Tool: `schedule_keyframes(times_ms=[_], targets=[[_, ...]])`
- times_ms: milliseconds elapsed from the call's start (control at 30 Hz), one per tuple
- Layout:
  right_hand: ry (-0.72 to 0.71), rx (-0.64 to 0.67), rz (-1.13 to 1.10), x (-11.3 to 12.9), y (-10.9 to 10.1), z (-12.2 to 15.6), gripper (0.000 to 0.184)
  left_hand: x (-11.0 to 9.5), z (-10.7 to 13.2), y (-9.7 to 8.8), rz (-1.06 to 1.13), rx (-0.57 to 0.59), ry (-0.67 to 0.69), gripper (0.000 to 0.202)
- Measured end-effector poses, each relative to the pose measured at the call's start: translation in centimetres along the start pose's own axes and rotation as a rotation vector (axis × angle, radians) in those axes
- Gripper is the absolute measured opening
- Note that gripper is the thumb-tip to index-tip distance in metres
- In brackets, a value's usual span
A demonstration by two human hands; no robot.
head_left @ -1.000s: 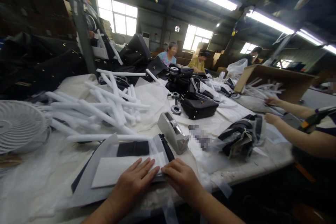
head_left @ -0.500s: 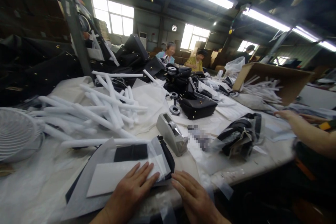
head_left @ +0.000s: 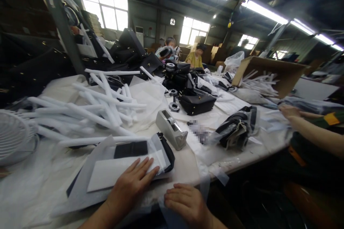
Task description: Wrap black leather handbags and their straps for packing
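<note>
Under tube lights, at a white table; resting the left hand flat, slightly spread, on the white sheet over grey wrapping beside a black item; holding the right hand half-curled by the table edge; cannot tell whether around anything.

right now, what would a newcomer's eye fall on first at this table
Probably the jumbled heap of white foam rods at the left of the table, beside the white fan. Nearer, the left hand lies spread on a white sheet, with the right hand at the near edge. A grey tape dispenser stands mid-table, a black bag farther back.
</note>
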State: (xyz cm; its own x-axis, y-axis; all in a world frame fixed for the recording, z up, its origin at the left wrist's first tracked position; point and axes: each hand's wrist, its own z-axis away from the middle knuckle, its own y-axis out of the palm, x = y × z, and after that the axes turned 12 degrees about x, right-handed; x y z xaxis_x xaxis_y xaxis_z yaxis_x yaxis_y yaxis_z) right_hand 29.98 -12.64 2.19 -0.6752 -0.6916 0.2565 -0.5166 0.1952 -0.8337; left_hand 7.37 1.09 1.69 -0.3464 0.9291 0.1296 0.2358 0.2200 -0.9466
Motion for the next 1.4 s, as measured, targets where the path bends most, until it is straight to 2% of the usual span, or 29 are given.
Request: schedule_keyframes(times_ms=[233,433,633,800,967,1100,1200,1267,1400], targets=[[0.064,-0.056,-0.023,0.0,-2.3,-2.8,0.02,-0.2,0.1,0.0,-0.012,-0.039,0.029,0.044],[0.151,-0.037,0.012,-2.4,-3.5,-6.8,0.019,-0.4,-0.2,0.1,0.016,-0.14,-0.02,0.046],[0.229,0.143,-0.137,-5.7,-2.3,-8.5,0.021,-0.1,-0.7,-0.4,0.067,-0.194,-0.025,0.028],[0.336,0.245,-0.319,-7.1,-1.4,-8.9,0.034,-0.1,-0.9,-0.3,0.174,-0.207,-0.079,0.028],[0.404,0.265,-0.372,-7.5,-0.8,-9.3,0.02,-0.2,-0.9,0.5,0.207,-0.263,-0.113,0.026],[0.491,0.267,-0.34,-7.2,-0.6,-9.5,0.016,-0.5,-0.9,0.6,0.275,-0.289,-0.179,0.025],[0.63,0.3,-0.355,-7.1,-0.5,-9.8,0.02,-0.5,-0.9,0.2,0.32,-0.25,-0.215,0.026],[0.711,0.328,-0.397,-7.1,-0.5,-10.1,0.028,-0.5,-0.9,0.1,0.329,-0.275,-0.213,0.026],[0.75,0.345,-0.414,-7.1,-0.2,-10.6,0.03,-0.4,-1.1,1.3,0.261,-0.335,-0.146,0.019]])
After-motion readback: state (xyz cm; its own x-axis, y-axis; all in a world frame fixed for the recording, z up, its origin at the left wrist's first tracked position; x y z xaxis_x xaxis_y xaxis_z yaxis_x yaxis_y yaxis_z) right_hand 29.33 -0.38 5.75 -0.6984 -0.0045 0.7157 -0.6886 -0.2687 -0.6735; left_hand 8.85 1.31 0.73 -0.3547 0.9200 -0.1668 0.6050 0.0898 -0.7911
